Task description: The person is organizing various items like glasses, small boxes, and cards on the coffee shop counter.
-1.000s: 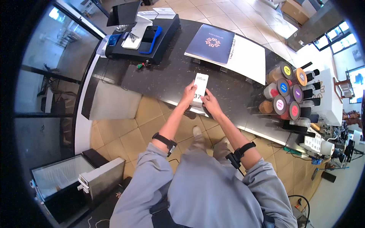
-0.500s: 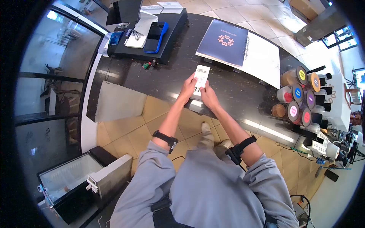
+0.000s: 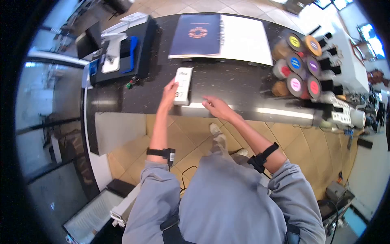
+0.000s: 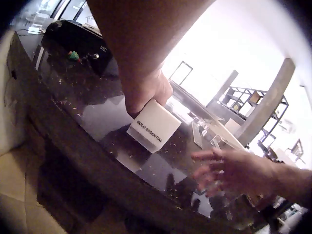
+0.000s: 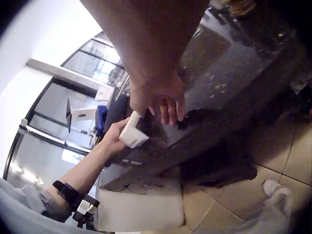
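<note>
My left hand (image 3: 168, 96) grips a long white box (image 3: 184, 84) by its left side, low over the dark counter. Large digits reading 37 show near the box's front end. In the left wrist view the end face of the box (image 4: 156, 127) carries the print "BOLO ESSENTIAL". To the right of the box, and apart from it, is my right hand (image 3: 219, 108), empty, above the counter's front edge. Its fingers (image 5: 165, 112) hang loosely spread in the right wrist view.
Behind the box lies a navy ring-bound menu (image 3: 195, 38) on white sheets (image 3: 245, 38). Lidded jars (image 3: 295, 61) with coloured labels crowd the right side. On the left a black cash-drawer unit (image 3: 146, 53) bears a blue-cased device (image 3: 129, 57). A small green trinket (image 3: 129, 84) lies near it.
The right hand has let go of the box and moved off to the right. The left hand keeps hold of the box. The head view has shifted.
</note>
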`<state>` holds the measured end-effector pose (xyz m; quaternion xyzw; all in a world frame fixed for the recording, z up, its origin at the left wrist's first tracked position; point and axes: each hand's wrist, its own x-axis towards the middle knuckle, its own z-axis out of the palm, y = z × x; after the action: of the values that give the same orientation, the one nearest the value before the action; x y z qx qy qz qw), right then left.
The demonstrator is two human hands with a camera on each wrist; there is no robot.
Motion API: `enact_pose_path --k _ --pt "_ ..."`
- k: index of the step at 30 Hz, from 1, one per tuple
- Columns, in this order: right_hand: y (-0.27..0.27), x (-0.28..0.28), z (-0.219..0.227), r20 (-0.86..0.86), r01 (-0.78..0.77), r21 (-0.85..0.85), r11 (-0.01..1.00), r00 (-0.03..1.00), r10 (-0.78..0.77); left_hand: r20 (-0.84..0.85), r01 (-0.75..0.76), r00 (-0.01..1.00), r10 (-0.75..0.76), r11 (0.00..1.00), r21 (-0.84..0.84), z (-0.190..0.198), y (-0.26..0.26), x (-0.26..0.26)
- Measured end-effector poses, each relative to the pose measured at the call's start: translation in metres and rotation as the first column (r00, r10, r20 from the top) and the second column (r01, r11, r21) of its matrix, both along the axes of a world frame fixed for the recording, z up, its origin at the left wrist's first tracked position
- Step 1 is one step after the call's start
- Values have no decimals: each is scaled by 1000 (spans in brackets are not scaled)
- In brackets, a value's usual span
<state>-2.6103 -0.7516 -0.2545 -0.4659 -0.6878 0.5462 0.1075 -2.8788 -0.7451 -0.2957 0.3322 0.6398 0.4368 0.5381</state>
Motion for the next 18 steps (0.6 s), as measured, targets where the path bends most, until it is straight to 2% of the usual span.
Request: enact_pose_path --k 1,2,3,4,5,6,7,8,9,10,12,14,16,17,18 --pt "-5 26 3 -23 -50 -51 997 999 49 -18 -14 1000 13 998 -57 4 0 -5" --pt "-7 58 5 -26 -69 -96 993 997 66 -48 10 999 -11 1000 -10 2 11 -3" --pt "-9 90 3 13 -2 -86 996 1000 3 -216 -12 976 27 997 70 14 13 4" --pt "-15 128 -5 55 -61 -123 991 996 68 -404 36 914 29 988 152 -6 19 -5" --pt "-23 171 -12 89 -114 -163 980 988 129 -453 -59 885 104 992 112 5 16 5" --pt "-36 219 -13 126 -43 -151 988 990 62 -678 31 701 220 941 337 -15 15 2" --pt "-51 268 -11 121 25 -171 985 993 -4 -595 -141 723 350 918 370 13 11 40" --pt "-67 307 -11 98 80 -190 979 993 -62 -687 -65 622 376 899 433 36 6 61" --pt "-82 345 -13 188 116 -179 977 979 -81 -689 -41 553 469 841 540 55 -5 90" --pt "-101 388 -15 276 151 -168 974 956 -101 -641 -30 610 466 822 569 72 -14 124" --pt "-150 457 -29 456 349 -175 921 858 -239 -623 -2 604 497 783 622 73 -39 176" --pt "-214 522 -51 445 462 -152 874 821 -357 -457 -32 842 286 873 487 67 -62 235" --pt "-275 582 -76 572 303 -188 934 807 -147 -319 51 945 65 938 343 66 -84 310" --pt "-319 617 -125 550 369 -436 821 831 -82 -256 206 956 -146 952 227 67 -95 349" --pt "-363 645 -151 508 396 -559 729 858 -77 -170 367 923 -346 922 119 66 -103 383"
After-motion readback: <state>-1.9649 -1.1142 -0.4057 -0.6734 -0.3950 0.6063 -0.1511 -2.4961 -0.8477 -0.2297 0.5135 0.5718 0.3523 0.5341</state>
